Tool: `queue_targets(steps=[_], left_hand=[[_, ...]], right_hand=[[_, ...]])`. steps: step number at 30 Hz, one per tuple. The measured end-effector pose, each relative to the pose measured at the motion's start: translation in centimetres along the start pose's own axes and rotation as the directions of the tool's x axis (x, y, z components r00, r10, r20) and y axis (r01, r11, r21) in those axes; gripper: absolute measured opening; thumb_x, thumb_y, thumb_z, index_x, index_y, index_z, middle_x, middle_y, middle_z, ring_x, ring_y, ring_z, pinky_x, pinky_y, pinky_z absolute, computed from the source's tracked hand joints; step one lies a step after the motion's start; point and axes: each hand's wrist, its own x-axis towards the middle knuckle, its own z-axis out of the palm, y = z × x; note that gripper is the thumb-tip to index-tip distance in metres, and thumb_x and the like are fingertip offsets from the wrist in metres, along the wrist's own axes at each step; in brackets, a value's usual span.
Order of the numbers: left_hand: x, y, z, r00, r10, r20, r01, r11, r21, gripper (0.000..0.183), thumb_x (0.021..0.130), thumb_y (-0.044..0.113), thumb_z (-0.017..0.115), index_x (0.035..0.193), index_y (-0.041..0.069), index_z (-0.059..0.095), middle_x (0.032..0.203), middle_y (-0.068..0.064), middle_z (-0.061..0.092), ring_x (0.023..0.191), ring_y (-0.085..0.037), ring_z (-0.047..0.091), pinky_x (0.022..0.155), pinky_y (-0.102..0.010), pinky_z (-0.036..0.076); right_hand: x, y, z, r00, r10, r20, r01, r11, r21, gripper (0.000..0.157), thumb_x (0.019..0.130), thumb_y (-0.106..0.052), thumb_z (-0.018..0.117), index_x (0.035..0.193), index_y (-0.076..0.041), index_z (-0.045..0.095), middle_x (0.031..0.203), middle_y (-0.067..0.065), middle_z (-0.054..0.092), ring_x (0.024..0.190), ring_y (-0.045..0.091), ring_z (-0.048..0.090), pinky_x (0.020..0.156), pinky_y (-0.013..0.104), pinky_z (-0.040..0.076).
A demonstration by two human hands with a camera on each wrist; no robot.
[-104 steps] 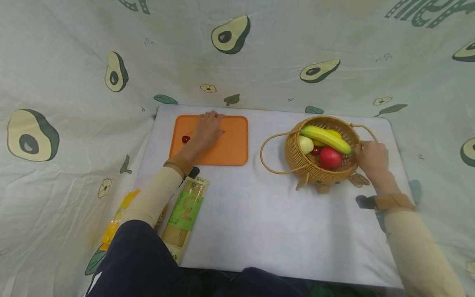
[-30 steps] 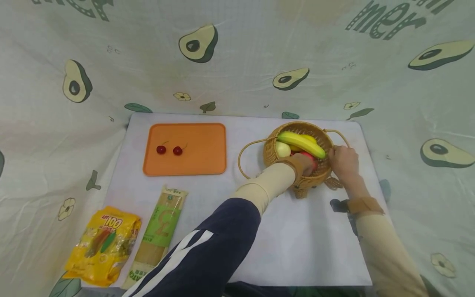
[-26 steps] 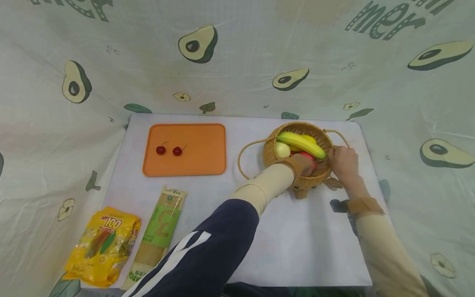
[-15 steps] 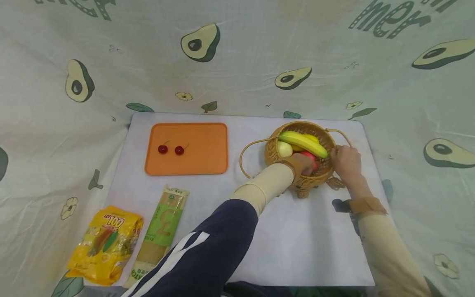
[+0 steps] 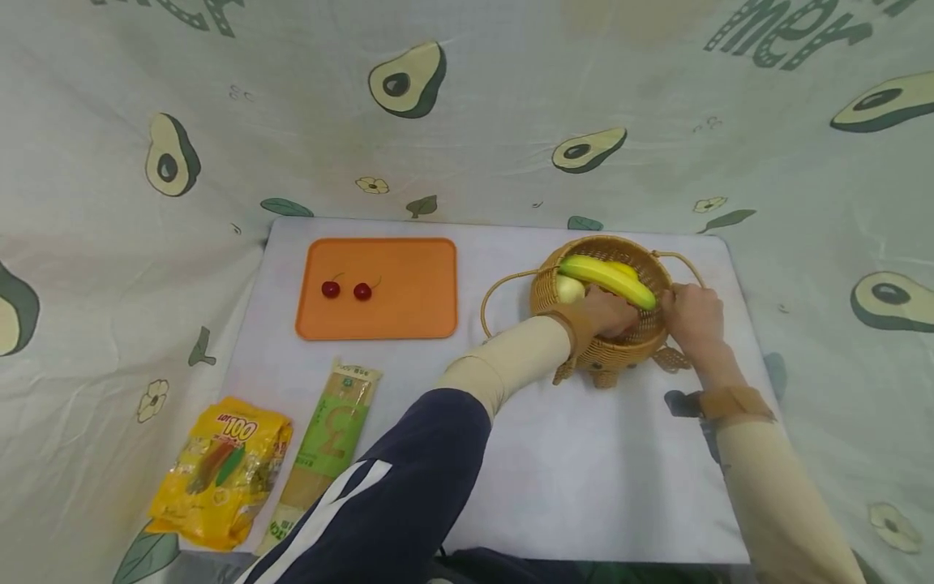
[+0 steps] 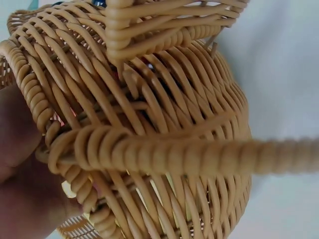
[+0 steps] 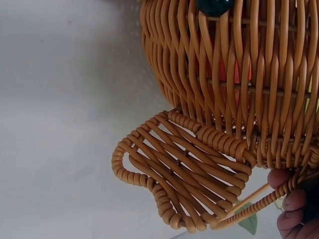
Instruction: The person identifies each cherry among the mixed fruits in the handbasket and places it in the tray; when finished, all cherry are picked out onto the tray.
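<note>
My left hand (image 5: 611, 311) reaches down into a wicker basket (image 5: 620, 354), its fingertips out of sight among the fruit. A banana (image 5: 609, 278) lies across the top, over a yellow fruit (image 5: 623, 269), with a pale round fruit (image 5: 569, 289) beside my wrist. The red fruit seen earlier is mostly covered by this hand. At the basket's right side, my right hand (image 5: 695, 320) grips the rim near the handle; its curled fingers (image 7: 294, 200) show in the right wrist view. Two cherries, one left (image 5: 331, 289) and one right (image 5: 362, 291), lie on an orange tray (image 5: 416, 316).
A yellow snack bag (image 5: 222, 470) marked 100 lies at the table's front left corner. Beside it is a long green-labelled packet (image 5: 332, 434), partly behind my left sleeve. The basket's left handle (image 5: 487, 304) sticks out toward the tray. A patterned cloth hangs behind the white table.
My left hand has gone from the tray into the basket; two cherries now show on the tray. Lately it has shifted over the red fruit. The right hand keeps its grip on the rim.
</note>
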Motion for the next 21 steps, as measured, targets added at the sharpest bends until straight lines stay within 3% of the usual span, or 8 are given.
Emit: queue_targets(steps=[2,5,8,14,18,21], left_hand=[[0.2,-0.1,0.1,0.997,0.049,-0.056,-0.044,0.994,0.1,0.026,0.101,0.03,0.041,0.123,0.033,0.054,0.121,0.012,0.059,0.112,-0.008,0.05,0.111,-0.042,0.026],[0.1,-0.5,0.0,0.99,0.082,-0.111,-0.066,0.988,0.139,0.026,0.099,0.029,0.047,0.124,0.033,0.051,0.12,0.013,0.06,0.114,-0.007,0.051,0.114,-0.047,0.022],[-0.1,-1.1,-0.4,0.983,0.099,-0.155,-0.082,0.99,0.115,0.026,0.096,0.03,0.054,0.121,0.034,0.053,0.116,0.015,0.061,0.116,-0.006,0.051,0.115,-0.048,0.016],[-1.2,-1.4,-1.6,0.951,0.157,-0.268,-0.136,0.986,0.096,0.018,0.093,0.031,0.056,0.111,0.032,0.057,0.107,0.015,0.061,0.111,-0.007,0.053,0.114,-0.051,0.016],[-2.3,-1.8,-2.0,0.938,0.174,-0.3,-0.145,0.983,0.115,0.024,0.093,0.036,0.057,0.117,0.033,0.054,0.109,0.015,0.061,0.114,-0.009,0.054,0.114,-0.053,0.017],[-3.3,-2.8,-1.7,0.93,0.163,-0.33,-0.132,0.985,0.114,0.024,0.093,0.039,0.057,0.116,0.033,0.053,0.106,0.014,0.062,0.109,-0.01,0.056,0.11,-0.049,0.024]], right_hand=[[0.0,-0.2,-0.2,1.0,0.0,-0.013,0.0,1.0,0.0,0.031,0.091,-0.011,0.044,0.067,0.006,0.054,0.068,0.03,0.058,0.063,0.051,0.052,0.061,0.06,0.04],[0.2,-0.6,-0.2,1.0,-0.002,-0.018,0.002,1.0,0.012,0.031,0.091,-0.01,0.044,0.065,0.005,0.053,0.066,0.027,0.057,0.061,0.049,0.051,0.061,0.059,0.04],[0.4,-0.9,-0.2,1.0,-0.009,-0.019,0.01,1.0,0.019,0.031,0.09,-0.011,0.045,0.064,0.003,0.052,0.065,0.026,0.057,0.06,0.046,0.051,0.059,0.058,0.041],[0.4,0.0,-0.5,0.998,-0.007,-0.069,0.006,1.0,-0.006,0.031,0.089,-0.01,0.046,0.061,0.003,0.051,0.065,0.028,0.056,0.059,0.05,0.051,0.057,0.059,0.039],[0.1,0.4,-0.5,0.999,0.025,-0.032,-0.025,1.0,0.005,0.03,0.09,-0.011,0.045,0.063,0.002,0.052,0.068,0.027,0.058,0.064,0.052,0.053,0.06,0.06,0.04],[-0.1,0.3,-0.2,0.999,0.033,0.016,-0.033,0.999,0.013,0.03,0.091,-0.013,0.045,0.066,0.002,0.054,0.07,0.027,0.059,0.067,0.05,0.054,0.063,0.059,0.041]])
